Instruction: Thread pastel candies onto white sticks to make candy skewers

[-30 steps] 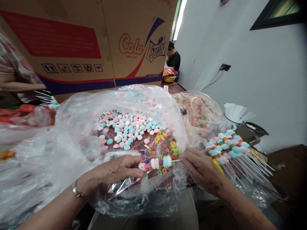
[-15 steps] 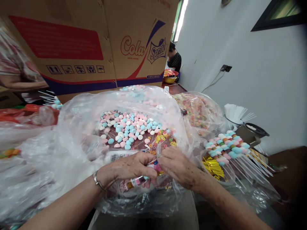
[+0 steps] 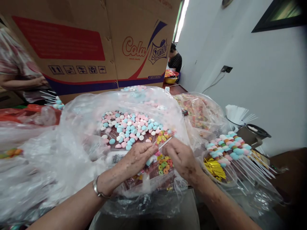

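The candy stick (image 3: 165, 144) is between the two hands, at the near right of the candy pile (image 3: 129, 127). One second ago it lay nearly level, its candies exposed; now the stick is tilted and the candies are mostly hidden beneath the left hand (image 3: 137, 157). The handling therefore appears centred on the stick end. The visible long axis runs diagonally, from the left thumb outward, away from the person; its free end points past the right side of the pile. The left hand is closed around the candy end. The right hand (image 3: 180, 156) has curled fingers beside the stick; whether these grip it cannot be determined. Ring candies (image 3: 164, 165) lie nearer than the pile, gold ties (image 3: 215, 168) at its near right, and a carton (image 3: 82, 36) stands behind it.
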Tool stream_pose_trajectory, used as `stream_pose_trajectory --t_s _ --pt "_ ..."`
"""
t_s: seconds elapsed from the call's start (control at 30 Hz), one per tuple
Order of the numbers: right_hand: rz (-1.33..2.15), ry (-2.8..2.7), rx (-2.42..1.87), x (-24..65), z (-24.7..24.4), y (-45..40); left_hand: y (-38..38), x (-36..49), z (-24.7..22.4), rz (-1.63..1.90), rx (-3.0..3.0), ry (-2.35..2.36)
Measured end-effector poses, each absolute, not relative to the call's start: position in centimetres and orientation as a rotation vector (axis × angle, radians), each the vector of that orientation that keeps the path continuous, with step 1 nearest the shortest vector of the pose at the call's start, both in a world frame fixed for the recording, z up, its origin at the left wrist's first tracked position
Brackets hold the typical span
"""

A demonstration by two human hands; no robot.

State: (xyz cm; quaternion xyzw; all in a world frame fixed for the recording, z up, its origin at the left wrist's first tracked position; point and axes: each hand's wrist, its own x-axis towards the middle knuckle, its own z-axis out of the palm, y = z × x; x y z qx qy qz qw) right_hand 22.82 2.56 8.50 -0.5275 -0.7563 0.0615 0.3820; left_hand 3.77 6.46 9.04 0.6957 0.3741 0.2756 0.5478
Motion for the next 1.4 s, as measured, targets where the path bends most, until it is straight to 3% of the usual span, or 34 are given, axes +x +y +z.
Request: stream_pose_trajectory --t_s 0.1,0.23,0.33,0.53,0.8,1.03,1.13,1.23,1.4 --pt "0.006 -1.793 -1.359 23.2 9.0 2.5 6.5 3.7 8.8 0.597 1.596 0.898" --pt "-0.038 -2.012 -1.166 23.1 8.9 2.6 6.2 3.8 8.3 0.632 1.560 0.913" --pt "0.140 -1.962 -1.162 22.5 8.4 2.4 6.0 3.9 8.4 0.691 1.523 0.916" --pt "0.843 -1.540 -1.284 20.8 6.9 2.3 6.0 4.1 9.0 0.765 1.606 0.928" --pt "1.027 -1.339 -1.298 19.6 6.0 1.9 5.3 4.1 8.2 0.749 1.011 0.751" --pt "1.360 -1.243 -0.970 20.3 5.0 2.1 5.6 2.9 7.0 0.599 0.864 0.709" --pt "1.218 -1.551 -1.009 21.2 5.5 2.1 5.7 2.5 7.0 0.405 0.835 0.662" --pt "0.841 -1.792 -1.070 21.8 6.2 1.8 5.7 2.5 7.1 0.299 0.792 0.592" --pt "0.507 -1.779 -1.119 21.1 6.3 1.0 5.8 2.5 7.5 0.264 0.888 0.486"
